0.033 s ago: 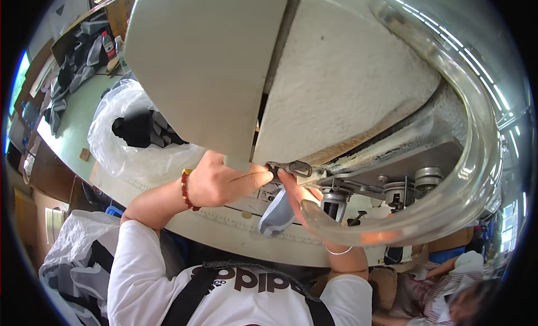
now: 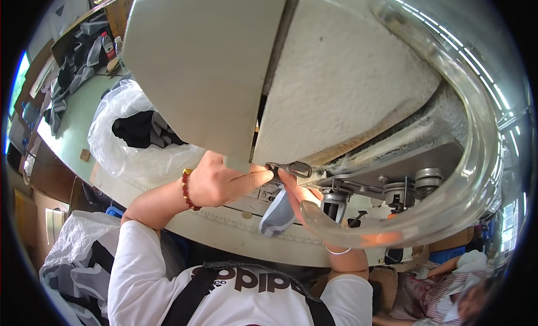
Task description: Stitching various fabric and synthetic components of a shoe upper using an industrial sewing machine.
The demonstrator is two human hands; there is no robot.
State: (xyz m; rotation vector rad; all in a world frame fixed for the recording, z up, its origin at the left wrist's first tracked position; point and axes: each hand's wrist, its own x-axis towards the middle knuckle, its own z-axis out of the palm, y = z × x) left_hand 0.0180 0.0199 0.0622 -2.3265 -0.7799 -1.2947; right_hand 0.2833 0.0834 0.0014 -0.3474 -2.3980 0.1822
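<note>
A large off-white sewing machine head (image 2: pixel 336 79) fills the upper middle and hides part of the work. Under its front end, my left hand (image 2: pixel 216 180), with a red bead bracelet, is closed with thumb and forefinger pinched at a small dark edge of fabric beside the presser foot area (image 2: pixel 297 169). My right hand (image 2: pixel 294 194) reaches in from the other side, its fingertips meeting the left ones at the same spot. A grey fabric piece (image 2: pixel 278 214) hangs from there towards me, next to my right hand. The needle is hidden, and the right hand's grip is partly covered.
A clear curved tube-like guard (image 2: pixel 482 158) arcs round the right. Thread tension discs (image 2: pixel 428 177) sit on the machine. At left lies a plastic bag of dark fabric (image 2: pixel 134 130); bottles (image 2: pixel 107 45) stand behind. Another person (image 2: pixel 443 292) sits at lower right.
My hands and the fabric stay practically where they were. The person at lower right has shifted slightly.
</note>
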